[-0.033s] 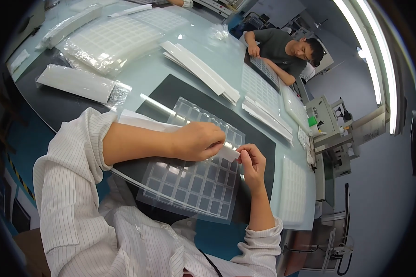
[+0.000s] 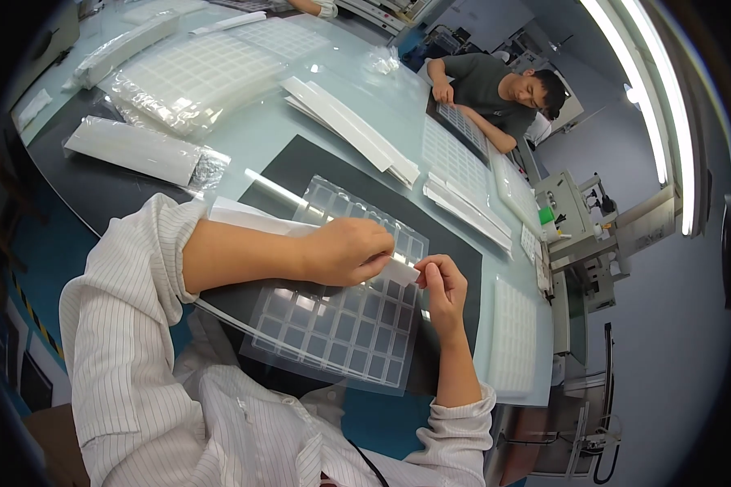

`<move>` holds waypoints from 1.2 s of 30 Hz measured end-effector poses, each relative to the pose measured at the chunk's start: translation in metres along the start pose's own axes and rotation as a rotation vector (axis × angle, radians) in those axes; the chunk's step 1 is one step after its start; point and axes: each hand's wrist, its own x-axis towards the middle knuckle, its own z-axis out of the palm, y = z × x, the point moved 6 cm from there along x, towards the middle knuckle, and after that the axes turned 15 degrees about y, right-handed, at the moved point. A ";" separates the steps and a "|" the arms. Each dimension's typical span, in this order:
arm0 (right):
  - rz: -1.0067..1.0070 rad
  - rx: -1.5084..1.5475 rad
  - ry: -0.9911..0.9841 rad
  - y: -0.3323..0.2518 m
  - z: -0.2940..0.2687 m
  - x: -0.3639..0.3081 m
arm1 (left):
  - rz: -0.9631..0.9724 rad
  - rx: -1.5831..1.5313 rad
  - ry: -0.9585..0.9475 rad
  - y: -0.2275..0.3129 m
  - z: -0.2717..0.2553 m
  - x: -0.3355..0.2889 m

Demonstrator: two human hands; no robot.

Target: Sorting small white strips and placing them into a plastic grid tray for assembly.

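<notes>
A clear plastic tray [image 2: 343, 327] with rows of rectangular pockets lies tilted across a black mat [image 2: 300, 152] in front of me. Over its middle, my left hand [image 2: 351, 250] is closed on one end of a white strip [image 2: 399, 273]. The fingertips of my right hand [image 2: 444, 286] pinch the strip's other end. A white sheet [image 2: 248, 215] lies beside my left forearm, which partly covers it; whether it joins the strip I cannot tell. My left hand and forearm hide part of the tray.
Long white strips lie in piles beyond the mat [image 2: 353, 126] and at its right [image 2: 467, 213]. Wrapped pocket trays [image 2: 195, 81] and a bagged white bundle [image 2: 134, 150] are at the left. Another pocket tray [image 2: 513, 337] lies at the right edge. Across the table a person [image 2: 495, 93] handles a tray.
</notes>
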 end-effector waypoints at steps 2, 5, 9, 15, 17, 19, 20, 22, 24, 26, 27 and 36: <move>-0.033 -0.075 0.029 0.007 -0.010 0.007 | -0.016 -0.025 -0.014 0.002 0.002 -0.003; -0.062 -0.201 0.297 0.024 -0.039 0.024 | -0.012 -0.053 0.002 0.007 0.001 -0.003; 0.134 -0.378 0.327 0.064 -0.057 0.026 | 0.038 -0.060 -0.004 0.012 0.007 -0.002; -0.050 -0.586 0.292 0.062 -0.037 0.033 | 0.074 -0.071 0.034 0.004 0.007 -0.005; -0.171 -0.675 0.262 0.058 -0.034 0.037 | 0.068 -0.083 0.047 0.005 0.008 -0.004; -0.323 -0.811 0.196 0.046 -0.015 0.040 | 0.118 -0.033 0.033 0.005 0.007 -0.005; -0.322 -0.818 0.183 0.041 -0.012 0.042 | 0.108 -0.036 0.042 0.007 0.008 -0.006; -0.276 -0.910 0.132 0.041 -0.008 0.051 | 0.139 0.002 0.025 0.007 0.012 -0.006; -0.291 -0.886 0.143 0.039 -0.004 0.059 | 0.125 -0.002 0.027 0.004 0.011 -0.008; -0.255 -0.885 0.085 0.043 0.002 0.068 | 0.115 -0.002 0.023 0.003 0.010 -0.010; -0.257 -0.886 0.090 0.047 -0.003 0.071 | 0.121 0.007 0.030 0.003 0.011 -0.011; -0.227 -0.459 0.389 0.062 -0.023 0.065 | 0.136 -0.027 0.019 0.010 0.011 -0.005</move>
